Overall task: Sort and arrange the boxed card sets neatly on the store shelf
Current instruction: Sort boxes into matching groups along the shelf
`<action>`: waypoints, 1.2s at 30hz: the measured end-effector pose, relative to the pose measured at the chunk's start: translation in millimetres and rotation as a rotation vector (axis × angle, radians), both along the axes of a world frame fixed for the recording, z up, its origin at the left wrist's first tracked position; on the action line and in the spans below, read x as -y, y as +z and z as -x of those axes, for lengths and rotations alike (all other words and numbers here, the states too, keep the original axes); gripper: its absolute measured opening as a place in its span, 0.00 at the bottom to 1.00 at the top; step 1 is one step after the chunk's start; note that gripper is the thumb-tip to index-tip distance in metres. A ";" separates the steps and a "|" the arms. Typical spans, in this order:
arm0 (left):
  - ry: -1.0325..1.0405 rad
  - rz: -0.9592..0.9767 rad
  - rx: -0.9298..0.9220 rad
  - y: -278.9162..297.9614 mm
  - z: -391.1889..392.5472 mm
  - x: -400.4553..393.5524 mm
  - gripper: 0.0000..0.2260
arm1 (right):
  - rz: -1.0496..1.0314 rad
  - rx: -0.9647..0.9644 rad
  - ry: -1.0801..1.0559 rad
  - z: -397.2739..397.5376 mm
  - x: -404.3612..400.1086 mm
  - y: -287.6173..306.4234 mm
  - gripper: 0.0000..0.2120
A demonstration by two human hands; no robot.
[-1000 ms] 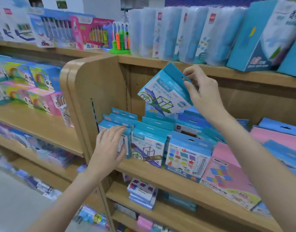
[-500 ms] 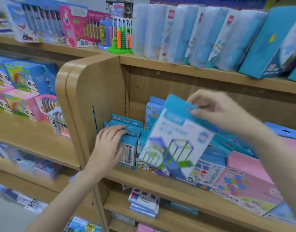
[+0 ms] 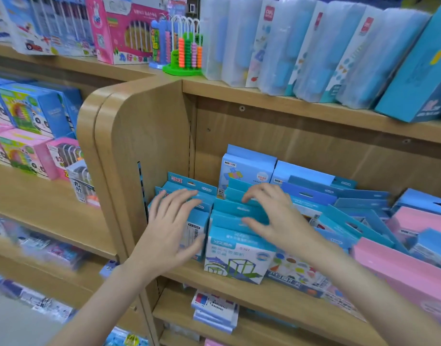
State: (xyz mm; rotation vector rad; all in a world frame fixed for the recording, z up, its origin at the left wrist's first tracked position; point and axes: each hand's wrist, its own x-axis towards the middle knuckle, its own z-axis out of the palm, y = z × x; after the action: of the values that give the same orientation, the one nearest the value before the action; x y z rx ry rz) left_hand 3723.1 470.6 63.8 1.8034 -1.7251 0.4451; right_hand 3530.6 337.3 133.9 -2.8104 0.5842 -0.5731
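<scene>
With the front box (image 3: 235,255) standing at the near edge of the shelf (image 3: 277,294), the right hand (image 3: 272,216) (fingers spread, gripping nothing) should press the row's tabs level while the flat, open left hand (image 3: 173,226) steadies the left stack (image 3: 189,196).

We are seeing blue boxed card sets (image 3: 239,221) standing in front-to-back rows on wooden shelf (image 3: 239,288), hang tabs pointing up. Front box (image 3: 235,258) of middle row is sitting upright at shelf edge, white face showing green cube frame drawing. Left row (image 3: 189,196) is standing against side panel. Shapes box (image 3: 296,273) is leaning just right of front box. Further right, blue boxes are lying tilted and overlapping; pink boxes (image 3: 401,268) are lying slanted at far right.
</scene>
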 end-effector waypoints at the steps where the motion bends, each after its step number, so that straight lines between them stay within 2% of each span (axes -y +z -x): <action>1: -0.007 -0.001 0.023 2.1 0.5 2.2 0.22 | -0.005 0.008 0.010 -3.2 8.4 8.5 0.12; 5: -0.004 -0.019 0.063 6.7 -1.5 5.9 0.22 | -0.051 -0.030 -0.135 -31.7 67.7 31.6 0.16; 7: 0.022 -0.024 0.028 6.7 -5.9 5.0 0.22 | 0.000 -0.138 -0.253 -46.9 100.6 32.1 0.21; 9: 0.058 -0.024 0.002 4.7 -11.6 2.2 0.22 | 0.008 -0.253 -0.347 -57.7 119.5 30.6 0.22; 12: 0.090 -0.025 -0.045 1.4 -18.5 -3.9 0.22 | 0.036 -0.320 -0.370 -69.0 131.3 23.5 0.16; 14: 0.090 -0.029 -0.071 -0.2 -19.8 -5.5 0.22 | 0.058 -0.301 -0.369 -74.5 138.0 18.8 0.10; 16: 0.090 -0.033 -0.094 -1.3 -18.8 -4.9 0.21 | 0.035 -0.272 -0.361 -78.6 142.5 13.5 0.08; 18: 0.092 -0.028 -0.106 -2.5 -18.6 -2.8 0.21 | 0.062 -0.224 -0.385 -80.0 143.7 10.5 0.09; 21: 0.098 -0.029 -0.112 -4.2 -19.0 -2.5 0.20 | 0.184 -0.044 -0.413 -75.9 138.6 23.0 0.08; 26: 0.094 0.029 -0.108 1.5 -13.1 -0.4 0.18 | 0.326 0.266 -0.291 -45.6 107.0 60.7 0.08; 30: -0.051 0.111 -0.068 13.9 2.6 6.2 0.16 | 0.447 0.501 -0.328 25.9 71.1 84.8 0.06; 32: -0.120 0.151 -0.052 20.4 16.7 14.2 0.14 | 0.482 0.551 -0.400 70.2 55.3 100.0 0.06; 36: -0.196 0.207 -0.069 27.0 55.4 35.7 0.13 | 0.425 0.587 -0.540 156.0 26.1 120.7 0.09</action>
State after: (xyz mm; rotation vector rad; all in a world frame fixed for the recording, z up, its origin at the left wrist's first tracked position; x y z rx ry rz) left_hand 3667.7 434.9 90.8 1.4722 -1.7202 0.4546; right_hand 3374.6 311.2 254.5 -2.5884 1.1959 -1.7206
